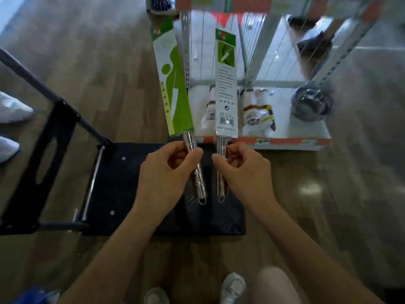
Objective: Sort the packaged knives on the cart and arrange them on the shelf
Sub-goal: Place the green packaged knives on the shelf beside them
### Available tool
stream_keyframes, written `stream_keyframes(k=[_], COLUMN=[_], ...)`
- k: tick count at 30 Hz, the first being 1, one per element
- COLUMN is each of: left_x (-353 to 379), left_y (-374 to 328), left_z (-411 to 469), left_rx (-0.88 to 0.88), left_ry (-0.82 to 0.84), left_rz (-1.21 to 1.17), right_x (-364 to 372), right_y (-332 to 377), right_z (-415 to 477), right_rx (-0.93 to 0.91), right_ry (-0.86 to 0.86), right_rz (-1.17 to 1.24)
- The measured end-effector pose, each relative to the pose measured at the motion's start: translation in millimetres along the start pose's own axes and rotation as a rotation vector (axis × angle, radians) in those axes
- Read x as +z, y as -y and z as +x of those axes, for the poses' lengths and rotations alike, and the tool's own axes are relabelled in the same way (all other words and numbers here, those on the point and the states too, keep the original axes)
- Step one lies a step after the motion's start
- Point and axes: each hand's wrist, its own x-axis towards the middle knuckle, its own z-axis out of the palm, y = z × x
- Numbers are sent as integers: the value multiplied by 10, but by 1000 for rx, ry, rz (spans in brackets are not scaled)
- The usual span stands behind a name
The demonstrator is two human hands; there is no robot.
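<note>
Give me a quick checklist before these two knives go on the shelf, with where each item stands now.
1. Left hand grip on the metal handle of the knife in the green and white sleeve: ok, fingers closed round it.
2. Right hand grip on the knife in the white sleeve with barcode: ok.
3. Both blades covered by sleeves: ok.
4. Same faces showing: not ok, one shows the front, the other the printed back.
5. Free space on the white bottom shelf: ok; the white food bags and the steel bowl leave gaps.
6. More knives on the black cart: cannot tell; the arms hide part of it.
</note>
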Motion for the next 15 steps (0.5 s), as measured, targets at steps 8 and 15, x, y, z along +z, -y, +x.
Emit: stream_keyframes(k=[8,15], left_x=[-300,-189], left_y=[-2252,-3365], left_z=[-469,-715], left_rx=[100,184], left_ry=[43,85], left_rz=[-16,-93], right_x=[-1625,-2637], right_y=[1662,2339], right_z=[-295,-317], right_rx=[-45,-134], right_ry=[1,-82], right_rz=[107,24])
